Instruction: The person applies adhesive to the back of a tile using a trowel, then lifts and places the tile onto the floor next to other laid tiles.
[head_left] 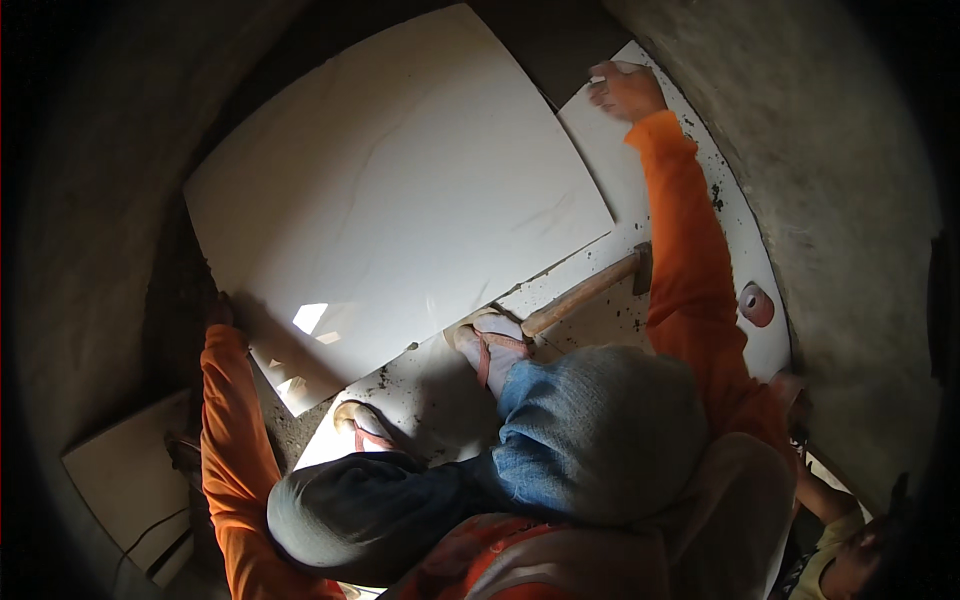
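A large white floor tile (400,190) with faint veins lies in front of me, its right corner overlapping paler tiles. At its left edge is my left hand (220,308), dark in shadow; the fingers are mostly hidden, so a grip on the edge cannot be made out. My right hand (630,92) is at the far right, over a white tile (592,130) beside the large one. Its fingers are curled and slightly blurred, with a small pale bit at the fingertips that I cannot make out. A hammer (580,296) with a wooden handle rests near my right foot.
My sandalled feet (490,345) are on white tiles scattered with dark crumbs. A round reddish object (756,304) sits by the right wall (830,230). Another tile (130,460) with a dark cable is at lower left. Another person (845,540) is at lower right.
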